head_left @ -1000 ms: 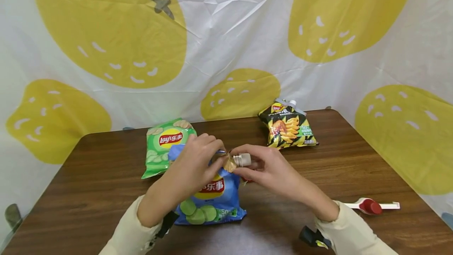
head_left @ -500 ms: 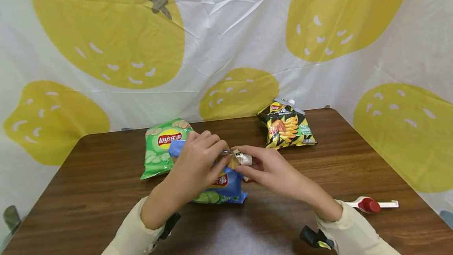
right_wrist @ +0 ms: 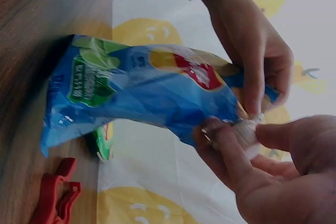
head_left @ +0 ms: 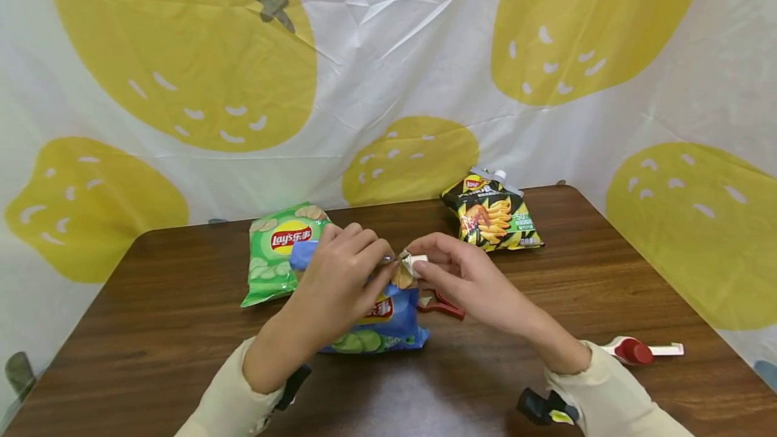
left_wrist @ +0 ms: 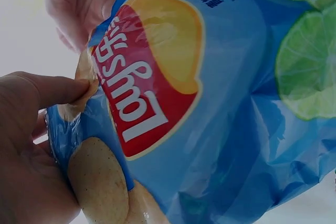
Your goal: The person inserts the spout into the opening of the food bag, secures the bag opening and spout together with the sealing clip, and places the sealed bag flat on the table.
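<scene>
A blue Lay's chip bag stands tilted below both hands, its lower end at the table. My left hand pinches the bag's folded top edge; in the left wrist view its thumb presses on the printed front. At the bag's right top corner, my right hand pinches a small white cap-like piece between thumb and fingers. Seen from the right wrist, that whitish piece sits against the bag's gathered corner, with the left fingertips right at it. Fingers hide part of it.
Behind the left hand lies a green Lay's bag. A black-and-yellow bag stands back right, a grey clip with a white cap at its top. A red clip lies beneath the right hand; a white clip with red cap lies at right.
The blue bag's lower front has tipped away and up from the near side. My right fingers have shifted their hold on the white piece, rising slightly, and the red clip has come into view.
</scene>
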{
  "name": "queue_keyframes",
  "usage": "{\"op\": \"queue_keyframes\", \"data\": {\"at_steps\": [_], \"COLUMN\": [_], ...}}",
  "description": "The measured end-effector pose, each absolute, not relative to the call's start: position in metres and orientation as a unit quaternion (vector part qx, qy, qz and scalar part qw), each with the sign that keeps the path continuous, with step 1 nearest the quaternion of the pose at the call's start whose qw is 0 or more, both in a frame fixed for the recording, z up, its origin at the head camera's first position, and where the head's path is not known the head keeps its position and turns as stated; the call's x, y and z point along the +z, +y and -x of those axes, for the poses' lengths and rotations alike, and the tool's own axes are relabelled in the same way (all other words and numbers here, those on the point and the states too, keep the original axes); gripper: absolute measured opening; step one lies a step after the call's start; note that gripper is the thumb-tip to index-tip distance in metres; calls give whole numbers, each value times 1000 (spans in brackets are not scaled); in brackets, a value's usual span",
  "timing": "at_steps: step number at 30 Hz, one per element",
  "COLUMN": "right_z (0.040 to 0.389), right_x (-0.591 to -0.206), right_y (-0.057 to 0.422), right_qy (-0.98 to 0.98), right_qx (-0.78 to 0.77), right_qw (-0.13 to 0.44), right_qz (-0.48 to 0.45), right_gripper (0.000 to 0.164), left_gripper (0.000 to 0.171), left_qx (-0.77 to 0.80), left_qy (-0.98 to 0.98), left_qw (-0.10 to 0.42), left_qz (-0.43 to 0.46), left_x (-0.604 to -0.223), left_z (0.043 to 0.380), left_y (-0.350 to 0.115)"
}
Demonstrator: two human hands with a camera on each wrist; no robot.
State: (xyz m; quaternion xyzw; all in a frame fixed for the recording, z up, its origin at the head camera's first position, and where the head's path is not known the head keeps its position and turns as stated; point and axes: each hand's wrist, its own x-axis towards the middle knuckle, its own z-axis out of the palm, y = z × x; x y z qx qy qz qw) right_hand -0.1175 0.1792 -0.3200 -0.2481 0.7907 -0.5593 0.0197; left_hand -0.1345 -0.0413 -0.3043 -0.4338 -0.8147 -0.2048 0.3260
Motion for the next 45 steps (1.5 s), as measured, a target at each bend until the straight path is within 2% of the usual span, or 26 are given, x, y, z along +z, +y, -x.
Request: {"op": "queue_keyframes", "data": {"at_steps": [3, 8, 15, 17, 27, 30, 37, 40, 45], "right_z": [116, 113, 111, 111, 110, 110, 112, 114, 116], "right_x": [-322, -324, -323, -321, -318, -318, -321, -322, -322], "right_y": [175, 170, 166, 167, 172, 172, 173, 174, 177], "right_qy": [775, 769, 812, 812, 808, 803, 788, 776, 778], "right_qx": [-587, -602, -521, -519, -508, -509, -530, -547, -559], "right_qw": [0, 3, -88, -87, -73, -70, -102, -103, -89], "right_qz": [231, 217, 249, 252, 289, 302, 298, 297, 273], "right_gripper": [27, 38, 32, 32, 24, 23, 22, 23, 22], "left_gripper": [10, 10, 5, 1, 10, 9, 14, 20, 44], "left_qx": [-207, -204, -210, -214, -282, -286, -198, -163, -151], "left_qy": [-813, -810, -806, -804, -786, -785, -783, -785, -804], "left_qw": [337, 354, 351, 347, 328, 343, 420, 400, 318], "left_qz": [427, 421, 428, 433, 443, 430, 413, 445, 479], "left_x": [-304, -304, -306, -306, -306, -307, -309, -310, -315], "left_z": [135, 135, 134, 134, 137, 140, 141, 141, 141], "left_y": [-41, -39, -39, -39, -41, -40, -35, -36, -36]}}
